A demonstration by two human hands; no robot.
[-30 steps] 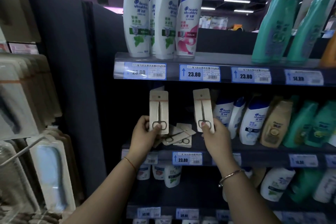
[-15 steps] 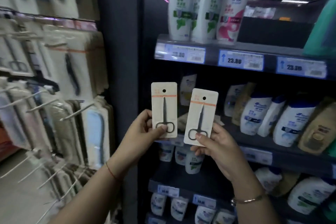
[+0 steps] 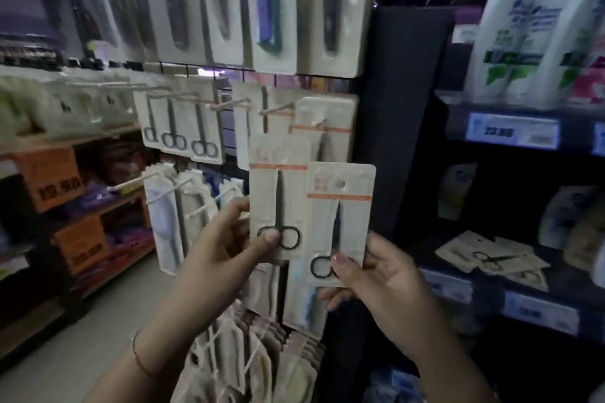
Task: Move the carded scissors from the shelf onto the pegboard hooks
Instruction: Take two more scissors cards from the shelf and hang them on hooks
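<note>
My left hand grips one carded scissors by its lower edge, thumb over the finger rings. My right hand holds a second carded scissors the same way, just right of and slightly lower than the first. Both cards stand upright in front of the pegboard, just below a hook and a hung card with an orange stripe. More carded scissors hang on hooks to the left. Several loose carded scissors still lie on the dark shelf at the right.
Carded grooming tools hang in a row above. Bare white hooks jut out at the lower left, with packed cards below. A dark upright panel separates pegboard from shelves of shampoo bottles and price tags.
The view has swung left from the shampoo shelves to the pegboard. Both hands have carried their cards leftward, now in front of the hooks.
</note>
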